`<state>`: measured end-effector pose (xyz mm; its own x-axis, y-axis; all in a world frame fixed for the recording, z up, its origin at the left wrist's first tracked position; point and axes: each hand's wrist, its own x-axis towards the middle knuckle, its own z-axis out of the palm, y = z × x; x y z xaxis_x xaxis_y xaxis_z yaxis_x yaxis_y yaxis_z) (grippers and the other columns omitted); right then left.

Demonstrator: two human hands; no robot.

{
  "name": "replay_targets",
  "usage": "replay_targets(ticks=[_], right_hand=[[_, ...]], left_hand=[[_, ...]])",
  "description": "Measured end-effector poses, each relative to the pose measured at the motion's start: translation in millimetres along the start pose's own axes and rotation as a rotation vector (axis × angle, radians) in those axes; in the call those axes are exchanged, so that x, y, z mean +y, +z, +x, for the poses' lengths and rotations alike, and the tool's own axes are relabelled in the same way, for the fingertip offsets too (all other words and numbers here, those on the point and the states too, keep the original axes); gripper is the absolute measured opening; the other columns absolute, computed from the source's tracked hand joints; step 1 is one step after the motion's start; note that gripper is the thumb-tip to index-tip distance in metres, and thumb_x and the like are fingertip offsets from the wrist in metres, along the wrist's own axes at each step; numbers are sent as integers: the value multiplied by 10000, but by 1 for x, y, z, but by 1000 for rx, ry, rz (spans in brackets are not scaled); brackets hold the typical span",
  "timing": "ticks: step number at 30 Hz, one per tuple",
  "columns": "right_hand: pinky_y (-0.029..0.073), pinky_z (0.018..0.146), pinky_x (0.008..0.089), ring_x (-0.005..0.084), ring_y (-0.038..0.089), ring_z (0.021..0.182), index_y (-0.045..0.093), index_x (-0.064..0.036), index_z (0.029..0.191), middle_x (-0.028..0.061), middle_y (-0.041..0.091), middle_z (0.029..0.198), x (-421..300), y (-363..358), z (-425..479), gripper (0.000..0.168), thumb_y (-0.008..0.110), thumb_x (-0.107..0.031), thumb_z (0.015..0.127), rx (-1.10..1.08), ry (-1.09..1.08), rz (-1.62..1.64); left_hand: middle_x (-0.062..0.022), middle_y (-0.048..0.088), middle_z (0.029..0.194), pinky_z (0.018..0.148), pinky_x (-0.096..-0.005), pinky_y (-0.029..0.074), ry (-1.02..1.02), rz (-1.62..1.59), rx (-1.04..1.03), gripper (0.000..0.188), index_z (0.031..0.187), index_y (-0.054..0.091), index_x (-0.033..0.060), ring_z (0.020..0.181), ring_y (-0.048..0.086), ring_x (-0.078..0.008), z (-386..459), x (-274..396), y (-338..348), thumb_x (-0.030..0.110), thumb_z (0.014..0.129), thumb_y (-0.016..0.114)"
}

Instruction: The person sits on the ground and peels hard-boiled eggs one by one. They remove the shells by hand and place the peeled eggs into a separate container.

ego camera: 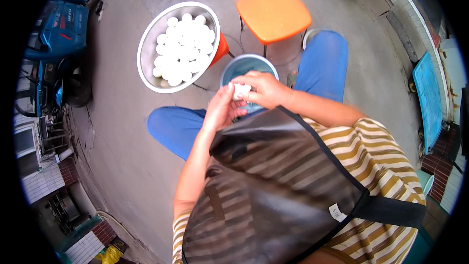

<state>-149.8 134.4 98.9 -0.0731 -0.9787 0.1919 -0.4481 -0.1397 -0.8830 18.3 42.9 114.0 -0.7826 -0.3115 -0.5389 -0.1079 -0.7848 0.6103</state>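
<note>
My left hand (222, 109) and my right hand (266, 87) meet in front of me, over a round basin (250, 58). Between the fingers of both hands is a small white egg-like piece (240, 91) with a ragged outline; the fingers hide part of it. Inside the basin the bluish contents are too blurred to name. Up and to the left, a wide metal bowl (145, 46) is heaped with smooth white egg-like balls (183, 46). It rests over an orange stool (221, 50), mostly hidden beneath it.
Beyond the basin stands an orange stool (274, 14) with dark legs. A pale container (310, 36) is partly hidden behind my right knee. A blue vehicle (60, 29) is parked at the left. On the right a blue flatbed cart (428, 99) leans by the wall. A dark translucent apron (278, 176) covers my front.
</note>
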Motion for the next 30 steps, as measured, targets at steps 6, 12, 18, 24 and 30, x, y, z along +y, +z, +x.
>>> replay_targets(ticks=[6, 12, 18, 24, 30], right_hand=[[503, 709, 376, 320, 635, 820, 648, -76, 1080, 168, 622, 896, -3, -7, 3, 273, 623, -206, 841, 73, -32, 37], [500, 700, 359, 306, 632, 799, 653, -80, 1070, 146, 623, 895, -12, -9, 5, 256, 609, -171, 834, 88, -11, 54], [490, 672, 351, 293, 625, 780, 645, -48, 1036, 144, 623, 864, -13, -7, -2, 224, 596, -115, 828, 151, -31, -30], [502, 675, 336, 282, 624, 783, 637, -46, 1027, 127, 627, 897, -17, -8, 0, 216, 599, -122, 829, 210, -104, -96], [503, 730, 321, 261, 623, 853, 621, -40, 1076, 129, 627, 955, -20, -12, 1, 248, 583, -84, 835, 247, -87, -71]], left_hand=[[-16, 623, 901, 621, -260, 567, 3, -12, -22, 361, 1096, 527, 70, 734, 625, -104, 3, 3, 2, 403, 961, 495], [-27, 612, 915, 612, -275, 565, 49, 5, 47, 309, 1074, 511, 89, 736, 623, -115, -2, 0, 4, 376, 959, 513], [-28, 585, 975, 623, -292, 553, 83, 67, 65, 325, 1135, 475, 106, 758, 588, -113, 4, -9, 2, 387, 972, 483], [-40, 587, 1001, 651, -284, 553, 119, 47, 84, 351, 1147, 485, 72, 790, 594, -107, -5, -4, 12, 371, 965, 507], [-148, 557, 1203, 771, -369, 545, 145, -150, 48, 384, 1281, 435, 57, 1047, 612, -255, -5, -3, 6, 286, 973, 428]])
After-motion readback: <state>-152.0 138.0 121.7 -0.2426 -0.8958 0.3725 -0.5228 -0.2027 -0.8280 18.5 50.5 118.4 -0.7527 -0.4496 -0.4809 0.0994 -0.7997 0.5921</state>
